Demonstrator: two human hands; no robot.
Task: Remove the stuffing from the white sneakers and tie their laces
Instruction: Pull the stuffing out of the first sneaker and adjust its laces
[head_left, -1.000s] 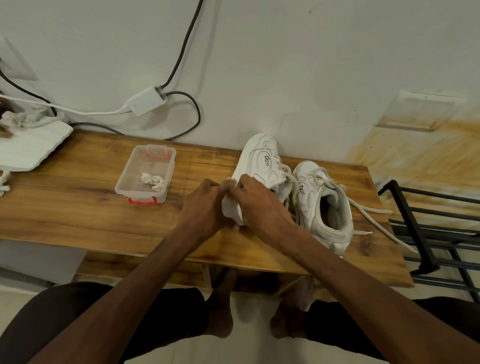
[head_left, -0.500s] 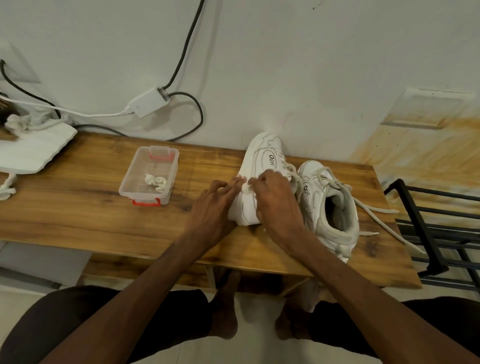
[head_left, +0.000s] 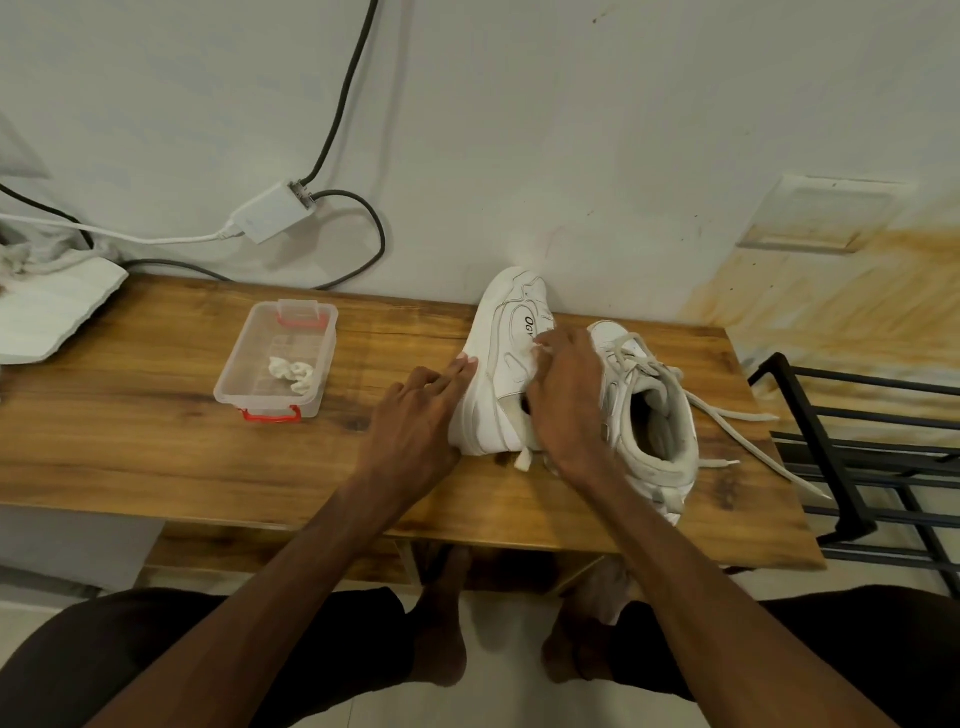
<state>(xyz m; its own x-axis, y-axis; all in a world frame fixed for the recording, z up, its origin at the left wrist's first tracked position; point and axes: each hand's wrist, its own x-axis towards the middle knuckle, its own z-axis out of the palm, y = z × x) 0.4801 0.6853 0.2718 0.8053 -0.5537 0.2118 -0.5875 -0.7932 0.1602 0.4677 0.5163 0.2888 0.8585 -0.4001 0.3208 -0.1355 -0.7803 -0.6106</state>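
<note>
Your right hand (head_left: 566, 400) is lying over the left white sneaker (head_left: 498, 374) at frame centre on the wooden table (head_left: 156, 441), fingers curled, pinching white material there. Your left hand (head_left: 415, 410) is resting open-fingered against its side; the second sneaker (head_left: 649, 415) is sitting just right, laces (head_left: 737, 441) trailing loose.

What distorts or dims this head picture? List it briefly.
Head view: wide-angle bending bows the table edge and splays the forearms; soft, even light, with faint shadows beside the left shoe and under the clear box; right hand hides that shoe's opening; the orange-stained wall at right looks smeared.
</note>
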